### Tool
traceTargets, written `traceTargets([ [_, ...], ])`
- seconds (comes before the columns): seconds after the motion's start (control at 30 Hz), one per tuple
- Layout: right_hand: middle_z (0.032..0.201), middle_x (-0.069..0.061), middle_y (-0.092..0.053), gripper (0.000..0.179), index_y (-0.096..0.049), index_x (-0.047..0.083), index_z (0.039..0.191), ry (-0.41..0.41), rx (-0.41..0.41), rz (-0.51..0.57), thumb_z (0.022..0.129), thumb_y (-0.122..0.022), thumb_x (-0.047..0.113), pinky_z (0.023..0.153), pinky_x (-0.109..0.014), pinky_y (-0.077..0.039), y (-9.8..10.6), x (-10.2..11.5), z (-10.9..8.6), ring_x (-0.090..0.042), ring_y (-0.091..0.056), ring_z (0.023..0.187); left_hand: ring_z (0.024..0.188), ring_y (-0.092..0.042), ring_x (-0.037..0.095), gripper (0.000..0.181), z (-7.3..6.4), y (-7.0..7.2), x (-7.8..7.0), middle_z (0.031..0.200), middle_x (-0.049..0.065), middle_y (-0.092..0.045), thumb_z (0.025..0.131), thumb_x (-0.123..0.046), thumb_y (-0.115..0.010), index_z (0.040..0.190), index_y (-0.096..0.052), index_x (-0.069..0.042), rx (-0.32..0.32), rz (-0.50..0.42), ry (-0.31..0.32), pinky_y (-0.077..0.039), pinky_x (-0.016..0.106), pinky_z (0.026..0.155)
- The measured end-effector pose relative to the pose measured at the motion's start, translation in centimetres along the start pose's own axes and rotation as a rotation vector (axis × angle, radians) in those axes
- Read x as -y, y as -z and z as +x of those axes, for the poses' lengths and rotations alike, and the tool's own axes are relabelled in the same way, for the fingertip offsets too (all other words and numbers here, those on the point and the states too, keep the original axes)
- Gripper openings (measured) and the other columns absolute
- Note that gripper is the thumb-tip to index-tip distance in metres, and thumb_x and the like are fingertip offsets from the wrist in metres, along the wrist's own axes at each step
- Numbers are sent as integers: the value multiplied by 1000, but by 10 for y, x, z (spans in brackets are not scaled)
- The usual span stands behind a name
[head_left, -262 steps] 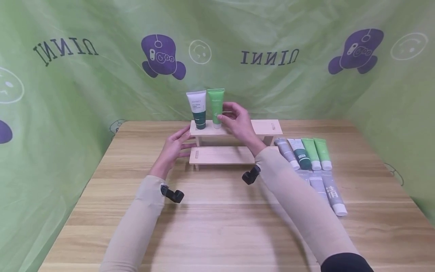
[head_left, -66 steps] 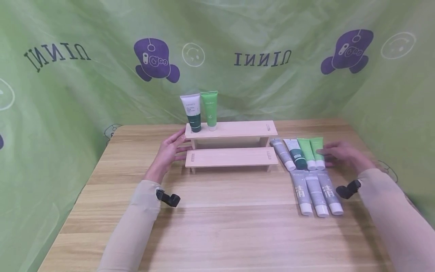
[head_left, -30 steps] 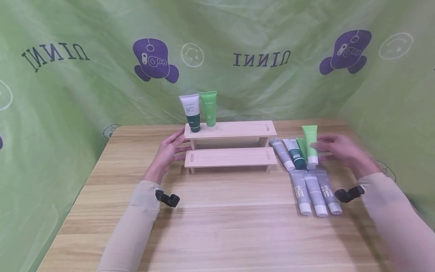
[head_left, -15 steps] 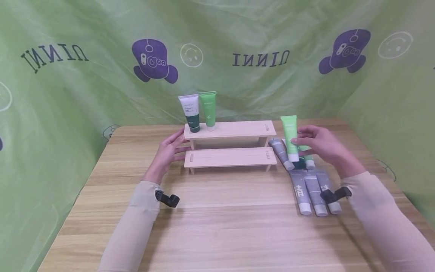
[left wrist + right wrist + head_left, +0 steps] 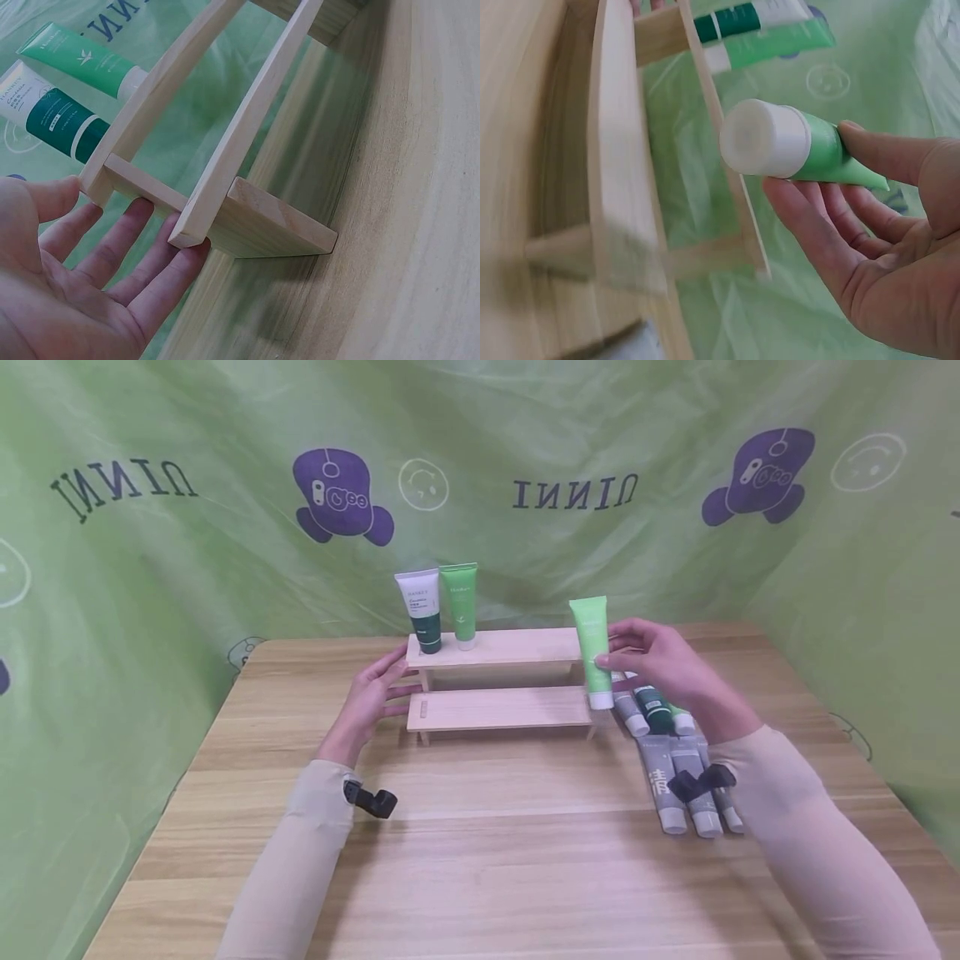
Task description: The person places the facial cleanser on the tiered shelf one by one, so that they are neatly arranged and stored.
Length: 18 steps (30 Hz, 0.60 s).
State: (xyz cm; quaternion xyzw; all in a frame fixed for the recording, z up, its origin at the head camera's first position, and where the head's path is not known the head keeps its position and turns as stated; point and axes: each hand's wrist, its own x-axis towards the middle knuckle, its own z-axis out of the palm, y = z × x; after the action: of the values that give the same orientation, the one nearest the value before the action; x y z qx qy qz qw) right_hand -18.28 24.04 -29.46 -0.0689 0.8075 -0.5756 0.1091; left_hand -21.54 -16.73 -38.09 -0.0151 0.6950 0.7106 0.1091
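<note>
Green cloth (image 5: pixel 570 552) at the back and both sides; carries purple figures (image 5: pixel 341 493) and backwards letters (image 5: pixel 576 493), UINNI. In front, wooden table (image 5: pixel 465 860), and on it a two-step wooden stand (image 5: pixel 510 706). End panel below the steps: clear only in the left wrist view.

Right hand (image 5: pixel 667 664): pinches a light green tube (image 5: pixel 591 639) between thumb and fingers. In the air, cap downward, overlapping the stand's right end in the head view; round cap face visible only from the right wrist.

Left hand (image 5: pixel 367 702): spread, grasping nothing, fingertips (image 5: pixel 198 256) against the stand's left end.

Upright on the top step, left: white-and-dark-green tube (image 5: pixel 422 606), then standing green tube (image 5: pixel 460 602). Brand seems to read Hankey on both; finer print too small. White leaf mark (image 5: pixel 86 58) sharpest from the left wrist.

Lying at right: grey tubes (image 5: pixel 658 752), one marked 清; others half hidden by the right arm.
</note>
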Motion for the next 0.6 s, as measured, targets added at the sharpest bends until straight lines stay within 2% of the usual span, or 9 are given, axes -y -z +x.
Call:
traceTargets([
  [0.33,124,-22,-58,52,-48,-5,136,127,-61,107,90,-72,-1,80,-42,-61,-38,17,17,-20,-67,98,127,-55,40,49,0,-1,-1,144,20,-52,108,-32,-47,156,-39,-26,-5,14,-4,-50,55,100],
  [0.6,124,-18,-59,51,-51,-3,135,247,-111,172,88,-71,-8,82,-35,-60,-62,16,32,-25,-65,104,126,-56,39,49,1,0,0,145,20,-52,108,-32,-47,156,-39,-26,-4,11,2,-51,54,99],
])
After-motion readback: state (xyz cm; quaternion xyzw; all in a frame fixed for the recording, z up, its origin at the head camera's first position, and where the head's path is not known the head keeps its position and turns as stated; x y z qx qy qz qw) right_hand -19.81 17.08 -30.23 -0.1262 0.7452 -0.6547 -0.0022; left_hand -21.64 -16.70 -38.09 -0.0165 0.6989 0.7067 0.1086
